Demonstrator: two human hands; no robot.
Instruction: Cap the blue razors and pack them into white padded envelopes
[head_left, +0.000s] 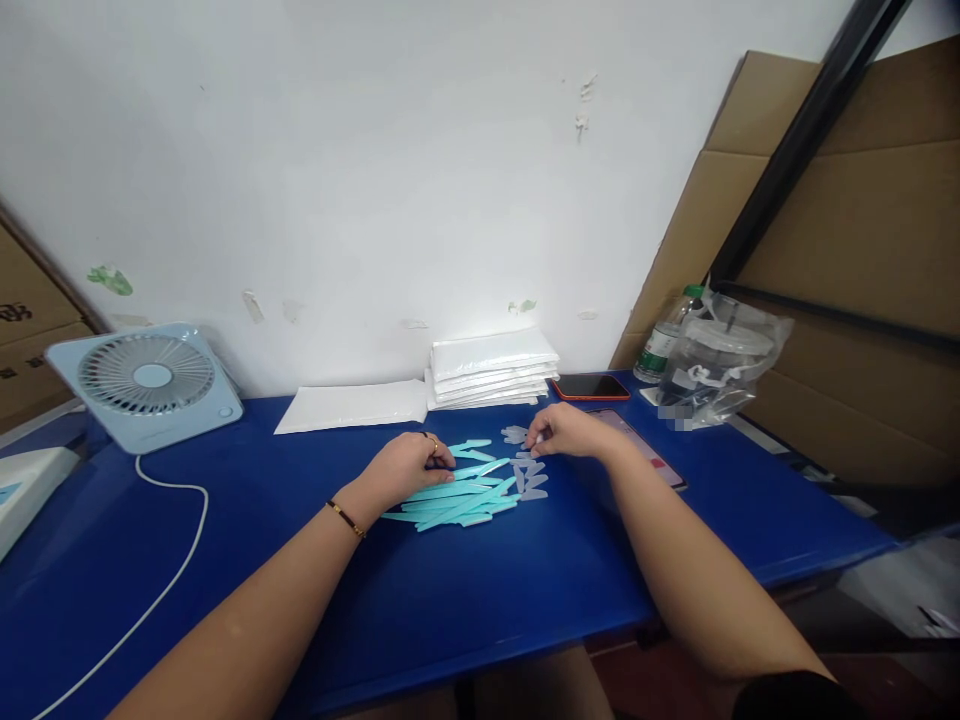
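A loose heap of several long turquoise plastic strips point(457, 497) lies on the blue table point(480, 590). Beside it to the right are several small pale lilac caps point(529, 478). My left hand point(409, 467) rests curled on the left end of the turquoise heap, with its fingertips pinched at one strip. My right hand point(564, 432) is curled over the lilac caps, its fingertips pinched on one small piece that I cannot name for sure.
A stack of white packets point(491, 367) and a flat white sheet point(352, 407) lie against the wall. A small fan point(146, 385) with a white cable stands at the left. A red-edged phone point(590, 387), another phone point(645, 455), a bottle and a bagged cup point(716, 365) are at the right.
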